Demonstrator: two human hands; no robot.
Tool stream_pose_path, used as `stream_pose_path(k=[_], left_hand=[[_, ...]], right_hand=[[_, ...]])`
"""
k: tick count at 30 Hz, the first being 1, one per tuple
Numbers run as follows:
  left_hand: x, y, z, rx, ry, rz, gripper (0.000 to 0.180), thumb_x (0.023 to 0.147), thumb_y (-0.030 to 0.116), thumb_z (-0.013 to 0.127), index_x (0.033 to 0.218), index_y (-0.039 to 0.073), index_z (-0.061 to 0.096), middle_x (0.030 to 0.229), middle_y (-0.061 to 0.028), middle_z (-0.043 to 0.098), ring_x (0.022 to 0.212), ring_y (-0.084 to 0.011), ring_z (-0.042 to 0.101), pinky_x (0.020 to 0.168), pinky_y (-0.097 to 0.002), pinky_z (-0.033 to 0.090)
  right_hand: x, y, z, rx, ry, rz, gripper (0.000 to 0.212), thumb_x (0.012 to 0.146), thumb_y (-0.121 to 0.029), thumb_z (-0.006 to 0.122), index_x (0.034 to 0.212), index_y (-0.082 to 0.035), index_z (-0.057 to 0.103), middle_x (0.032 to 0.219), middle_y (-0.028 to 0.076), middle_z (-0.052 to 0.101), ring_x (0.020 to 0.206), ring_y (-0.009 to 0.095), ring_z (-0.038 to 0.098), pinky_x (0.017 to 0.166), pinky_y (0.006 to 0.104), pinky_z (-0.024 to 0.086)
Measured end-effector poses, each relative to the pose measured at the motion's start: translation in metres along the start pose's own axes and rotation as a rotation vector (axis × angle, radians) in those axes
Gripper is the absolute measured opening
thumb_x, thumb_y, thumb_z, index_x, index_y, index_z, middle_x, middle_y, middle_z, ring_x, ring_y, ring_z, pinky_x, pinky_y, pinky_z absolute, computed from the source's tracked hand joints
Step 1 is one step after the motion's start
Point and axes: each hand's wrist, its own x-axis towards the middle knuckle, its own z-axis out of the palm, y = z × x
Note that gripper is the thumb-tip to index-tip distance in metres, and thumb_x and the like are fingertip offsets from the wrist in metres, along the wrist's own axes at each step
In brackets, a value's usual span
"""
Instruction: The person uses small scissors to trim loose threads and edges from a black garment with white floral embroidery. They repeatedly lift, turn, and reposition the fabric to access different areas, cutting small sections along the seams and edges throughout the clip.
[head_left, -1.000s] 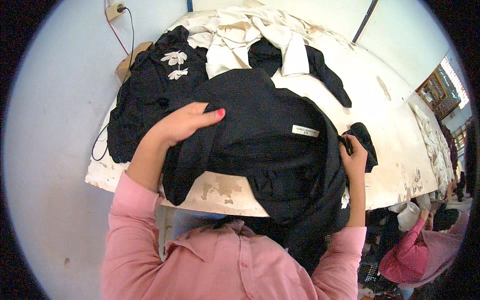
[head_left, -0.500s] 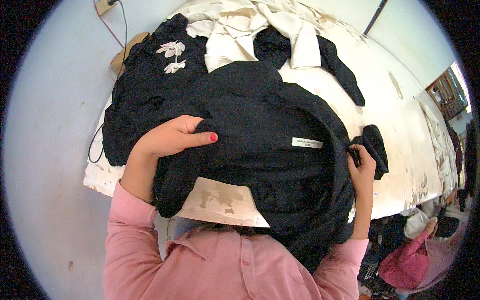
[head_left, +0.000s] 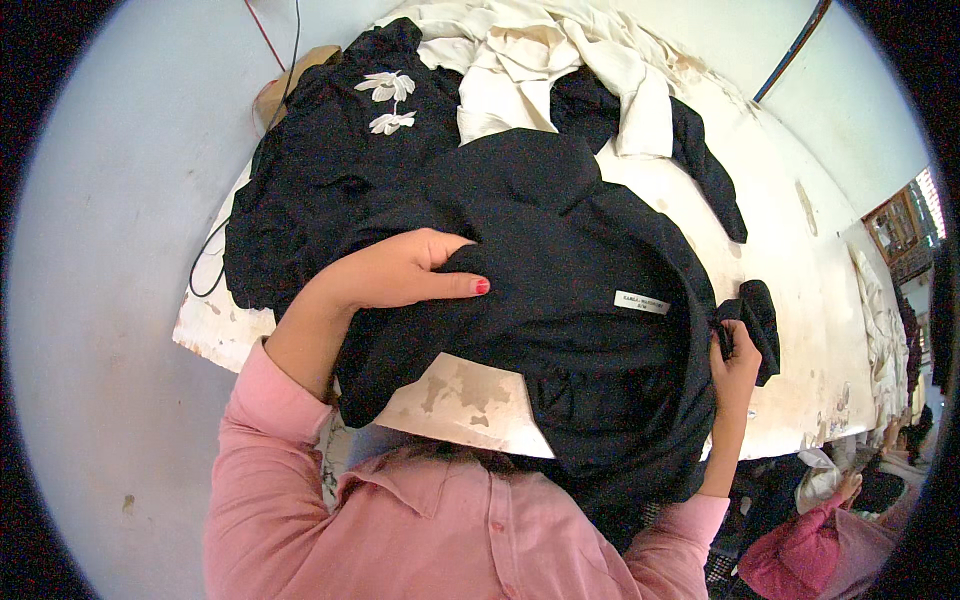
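Observation:
A black garment (head_left: 530, 235) lies spread over the table in front of me, its inside facing up and a small white label (head_left: 641, 302) near its right part. My left hand (head_left: 405, 268) grips the garment's left portion, thumb on top and the other fingers partly hidden by cloth. At the right edge, my right hand (head_left: 737, 352) is closed on the fabric, beside a bunched black end (head_left: 762, 325). Part of the garment hangs over the near table edge against my body.
Dark cloth with white flower appliqués (head_left: 390, 122) is heaped at the far left. White garments (head_left: 515, 75) lie at the back, with a black sleeve (head_left: 705, 165) beside them. The table (head_left: 775, 240) borders a pale wall (head_left: 120, 300). A co-worker's pink sleeve (head_left: 795, 550) appears at lower right.
The view has shifted, so the table and cloth sit farther right in the picture. Both hands keep their hold on the black garment, which lies much the same.

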Motion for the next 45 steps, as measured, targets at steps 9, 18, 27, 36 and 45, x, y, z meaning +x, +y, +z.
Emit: stream_pose_path(k=[9,18,27,36,45], left_hand=[[-0.008,0.025,0.036,-0.336,0.133,0.166,0.017,0.083,0.012,0.072,0.091,0.0,0.064,0.082,0.0023,0.063,0.077,-0.004,0.056,0.068,-0.0202,0.047],[0.0,0.01,0.041,-0.343,0.242,0.269,0.022,0.078,0.013,0.077,0.086,0.005,0.058,0.079,0.004,0.057,0.069,-0.0027,0.05,0.061,-0.0196,0.043],[-0.003,0.011,0.046,-0.04,0.573,0.312,0.025,0.076,0.008,0.075,0.073,0.009,0.05,0.064,0.0083,0.044,0.055,0.0019,0.037,0.046,-0.0183,0.026],[-0.009,0.014,0.046,0.012,0.645,0.306,0.018,0.065,0.005,0.072,0.071,0.001,0.056,0.062,-0.0053,0.057,0.055,-0.0097,0.054,0.052,-0.024,0.045],[-0.008,0.012,0.045,0.015,0.612,0.315,0.018,0.065,0.005,0.073,0.072,0.002,0.056,0.063,-0.0031,0.056,0.056,-0.0087,0.052,0.051,-0.0236,0.043]], right_hand=[[-0.006,-0.086,-0.018,0.127,0.071,-0.132,0.031,0.067,0.005,0.057,0.097,-0.001,0.06,0.09,0.011,0.061,0.083,0.021,0.059,0.078,0.0286,0.045],[-0.01,-0.183,-0.019,0.425,-0.077,-0.305,0.043,0.06,-0.002,0.057,0.103,-0.001,0.059,0.098,0.011,0.052,0.092,0.022,0.052,0.083,0.0284,0.041],[-0.011,-0.244,0.009,0.058,-0.079,-0.542,0.047,0.079,-0.001,0.065,0.124,0.002,0.055,0.087,0.011,0.057,0.067,0.019,0.053,0.06,0.0278,0.043],[-0.005,-0.247,0.024,-0.05,0.068,-0.776,0.043,0.068,-0.004,0.072,0.11,-0.003,0.065,0.087,0.008,0.065,0.06,0.018,0.057,0.052,0.028,0.045],[-0.001,-0.247,0.026,-0.056,0.067,-0.8,0.039,0.069,-0.006,0.073,0.107,-0.005,0.066,0.089,0.007,0.065,0.062,0.018,0.058,0.053,0.0281,0.046]])
